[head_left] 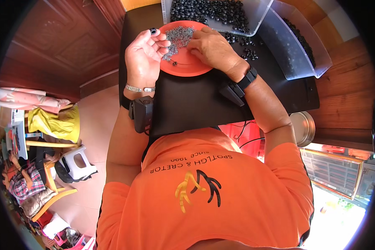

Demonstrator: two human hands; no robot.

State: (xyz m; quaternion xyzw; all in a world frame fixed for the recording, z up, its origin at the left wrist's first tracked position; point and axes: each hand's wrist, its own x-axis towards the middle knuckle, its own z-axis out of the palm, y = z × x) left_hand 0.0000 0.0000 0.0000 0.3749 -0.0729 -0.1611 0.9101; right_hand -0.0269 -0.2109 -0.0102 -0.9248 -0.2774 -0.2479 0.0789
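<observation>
Nearest the camera is a bright orange fabric shirt point(221, 179), its front printed with upside-down dark lettering above a branching emblem in yellow and black.

At the fingers, the left hand point(142, 56) is turned palm up, thumb and forefinger clamped on a round black bead point(153, 31) with a hole through it; the other fingers curl loosely. The right hand point(214, 49) reaches down into a heap of small silvery-grey pieces point(180, 36), its fingers bunched; whether they grip one, I cannot tell. The heap lies on a round orange-red plate point(187, 68), with a lone small dark piece point(174, 63) near the plate's lower edge.

Beyond, loose black beads point(250, 54) lie on the dark brown counter point(187, 112), beside a translucent plastic bin point(251, 25) of black beads and a second, deeper translucent bin point(285, 54), also with black contents.

The work looks far from finished: one bead is in hand, while the silvery heap and plenty of beads remain loose. No finished batch can be made out. I see no readable label on plate or bins.
</observation>
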